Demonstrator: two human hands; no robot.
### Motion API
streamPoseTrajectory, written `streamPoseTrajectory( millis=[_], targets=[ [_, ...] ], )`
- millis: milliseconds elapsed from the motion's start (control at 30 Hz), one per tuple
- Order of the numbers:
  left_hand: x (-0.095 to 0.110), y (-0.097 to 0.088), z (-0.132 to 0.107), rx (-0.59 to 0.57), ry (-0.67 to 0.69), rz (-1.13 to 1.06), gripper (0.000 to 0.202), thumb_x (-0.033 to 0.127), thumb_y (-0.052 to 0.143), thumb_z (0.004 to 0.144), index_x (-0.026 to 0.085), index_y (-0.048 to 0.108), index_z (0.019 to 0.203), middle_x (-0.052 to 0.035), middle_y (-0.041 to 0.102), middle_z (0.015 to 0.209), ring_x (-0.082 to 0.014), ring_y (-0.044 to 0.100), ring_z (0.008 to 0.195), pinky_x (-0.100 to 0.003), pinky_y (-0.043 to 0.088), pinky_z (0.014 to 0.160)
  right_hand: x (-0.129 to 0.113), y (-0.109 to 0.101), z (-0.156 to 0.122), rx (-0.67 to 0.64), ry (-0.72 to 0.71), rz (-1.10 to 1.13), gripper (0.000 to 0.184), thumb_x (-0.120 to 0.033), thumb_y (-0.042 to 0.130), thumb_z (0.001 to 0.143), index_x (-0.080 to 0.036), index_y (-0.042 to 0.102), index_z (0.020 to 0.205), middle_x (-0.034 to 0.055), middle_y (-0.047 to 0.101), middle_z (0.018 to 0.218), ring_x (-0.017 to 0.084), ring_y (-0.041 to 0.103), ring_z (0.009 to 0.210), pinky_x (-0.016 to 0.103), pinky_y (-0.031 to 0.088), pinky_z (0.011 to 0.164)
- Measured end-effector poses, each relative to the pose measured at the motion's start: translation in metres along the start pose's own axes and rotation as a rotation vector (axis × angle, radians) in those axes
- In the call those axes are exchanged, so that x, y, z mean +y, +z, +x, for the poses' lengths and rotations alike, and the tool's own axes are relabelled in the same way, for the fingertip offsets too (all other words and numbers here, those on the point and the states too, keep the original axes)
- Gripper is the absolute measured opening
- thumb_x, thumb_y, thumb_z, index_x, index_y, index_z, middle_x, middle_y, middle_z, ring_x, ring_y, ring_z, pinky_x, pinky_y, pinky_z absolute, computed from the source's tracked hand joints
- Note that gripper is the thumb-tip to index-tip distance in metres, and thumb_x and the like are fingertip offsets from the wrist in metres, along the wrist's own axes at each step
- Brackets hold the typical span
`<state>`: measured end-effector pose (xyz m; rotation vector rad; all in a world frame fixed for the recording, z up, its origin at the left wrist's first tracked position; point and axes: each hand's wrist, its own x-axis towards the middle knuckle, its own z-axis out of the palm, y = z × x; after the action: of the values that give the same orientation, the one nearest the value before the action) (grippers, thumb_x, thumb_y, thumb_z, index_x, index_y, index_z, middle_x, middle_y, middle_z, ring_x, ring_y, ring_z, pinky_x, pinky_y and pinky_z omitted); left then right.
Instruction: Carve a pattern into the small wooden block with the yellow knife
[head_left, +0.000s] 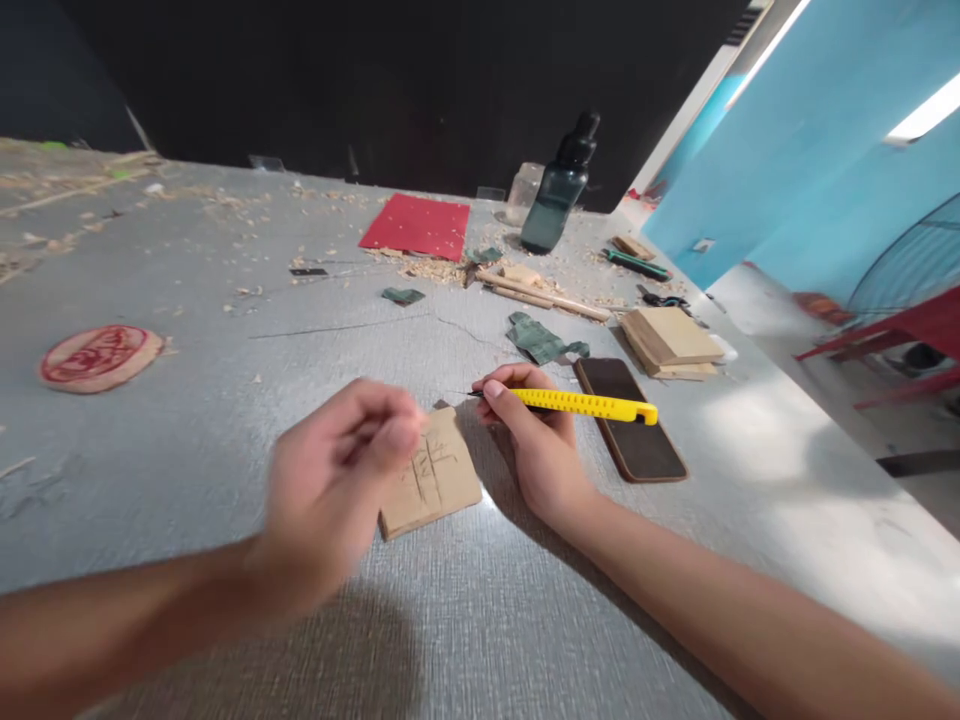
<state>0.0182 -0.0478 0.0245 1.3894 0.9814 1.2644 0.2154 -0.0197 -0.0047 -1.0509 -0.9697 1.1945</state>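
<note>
My right hand [536, 440] is closed around a yellow utility knife [585, 403], its dark tip pointing left and its handle end reaching right over a phone [637, 425]. Below and left of the tip, a small square wooden block [442, 475] lies flat on the table, with dark lines marked or cut into its top. My left hand [337, 480] hovers at the block's left side and covers part of it. Its fingers are curled, thumb against forefinger, and blurred by motion; whatever may be between them is hidden.
A round wooden piece with a red design [101, 358] lies far left. Behind are red paper [418, 227], a dark dropper bottle [559, 185], a clear jar [523, 195], green scraps [538, 338], wooden sticks [544, 295] and shavings. Stacked wooden blocks [667, 338] sit near the right edge.
</note>
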Motion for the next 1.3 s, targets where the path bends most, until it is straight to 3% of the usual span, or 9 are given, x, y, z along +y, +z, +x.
streamPoseTrajectory(
  millis=[67,167,433,733,933,1033,1300],
  targets=[
    [-0.014,0.002,0.016,0.029,-0.09,-0.057,0.03,0.048,0.067,0.096,0.019,0.064,0.092,0.0029,0.048,0.067,-0.0068,0.04,0.054,-0.019,0.035,0.046,0.0,0.0,-0.001,0.0,0.012,0.005,0.02,-0.035,0.08,0.086,-0.025,0.065,0.092,-0.0008,0.065,0.092,0.014,0.056,0.079,0.03,0.044,0.074],
    [-0.03,0.001,0.032,0.015,-0.169,-0.157,0.029,0.049,0.067,0.097,0.021,0.064,0.098,0.0059,0.038,0.063,-0.0056,0.03,0.05,-0.019,0.027,0.044,0.0,-0.001,-0.002,0.007,0.021,-0.003,0.019,-0.034,0.08,0.087,-0.025,0.065,0.093,-0.0006,0.066,0.093,0.014,0.056,0.081,0.03,0.044,0.076],
    [-0.03,-0.001,0.03,-0.063,-0.16,-0.212,0.025,0.044,0.06,0.101,0.02,0.065,0.101,0.0039,0.046,0.066,-0.0056,0.035,0.054,-0.018,0.028,0.047,0.002,-0.002,-0.002,0.014,0.016,-0.027,0.014,-0.032,0.078,0.089,-0.026,0.066,0.095,-0.0001,0.067,0.098,0.015,0.057,0.082,0.031,0.044,0.077],
    [-0.03,-0.001,0.029,-0.051,-0.118,-0.165,0.018,0.04,0.064,0.1,0.022,0.064,0.102,0.0035,0.052,0.074,-0.0051,0.035,0.054,-0.02,0.03,0.048,0.001,-0.001,-0.002,0.006,-0.015,-0.008,0.01,-0.029,0.077,0.089,-0.026,0.068,0.093,0.0006,0.067,0.095,0.015,0.058,0.081,0.03,0.046,0.076],
    [-0.032,-0.005,0.036,-0.038,0.069,-0.024,0.021,0.042,0.065,0.099,0.021,0.063,0.095,0.0018,0.055,0.079,-0.007,0.043,0.06,-0.022,0.036,0.054,-0.005,0.001,-0.003,0.009,-0.007,0.046,0.013,-0.032,0.077,0.087,-0.025,0.067,0.092,0.0007,0.066,0.078,0.013,0.053,0.061,0.027,0.04,0.053],
    [-0.032,-0.006,0.04,-0.085,0.04,0.057,0.027,0.044,0.057,0.103,0.02,0.062,0.092,0.0012,0.055,0.078,-0.008,0.047,0.066,-0.022,0.038,0.059,-0.007,0.002,-0.004,-0.002,0.022,0.042,0.014,-0.034,0.075,0.087,-0.026,0.066,0.093,0.0004,0.064,0.072,0.013,0.049,0.054,0.026,0.033,0.045],
    [-0.033,-0.005,0.042,-0.212,-0.035,0.109,0.023,0.04,0.055,0.104,0.019,0.062,0.096,0.001,0.056,0.082,-0.0107,0.051,0.074,-0.022,0.04,0.066,-0.007,0.0,-0.004,-0.055,0.06,-0.014,0.016,-0.033,0.075,0.084,-0.028,0.065,0.095,0.0,0.062,0.068,0.014,0.05,0.056,0.024,0.031,0.042]
  ],
)
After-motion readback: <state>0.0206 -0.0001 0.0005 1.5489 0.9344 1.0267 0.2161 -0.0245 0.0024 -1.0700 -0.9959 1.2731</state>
